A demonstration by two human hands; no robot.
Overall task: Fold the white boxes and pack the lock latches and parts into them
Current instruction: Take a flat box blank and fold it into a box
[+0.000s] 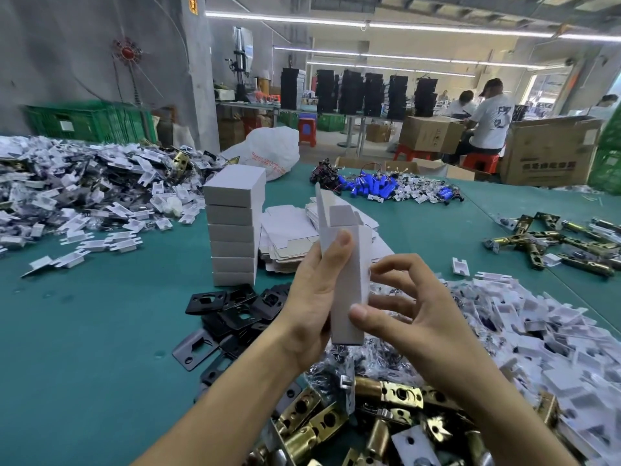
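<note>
**Half-folded box held upright in front of the stack**

The narrow white cardboard box stands in the air with its long axis nearly vertical, to the right of and nearer than the stack of folded white boxes. Its top end is open, with the flaps standing up and pointing away from the person. Its closed lower end points down at the wrists.

The left hand grips the box's left side, its fingers wrapped behind and the thumb lying up the front face. The right hand holds it too, with the thumb pressed on the lower front face and the curled fingers at the right edge.

Flat white box blanks lie fanned just right of the stack, behind the held box. Black metal strike plates are heaped at the stack's near foot. Brass lock latches fill the near edge, below the hands and right of the stack. A heap of white plastic parts lies further right.

The teal bench shows bare cloth to the near left of the stack. A second spread of white parts lies to the stack's far left. Blue cylinders with wires lie beyond the stack, to its right.
</note>
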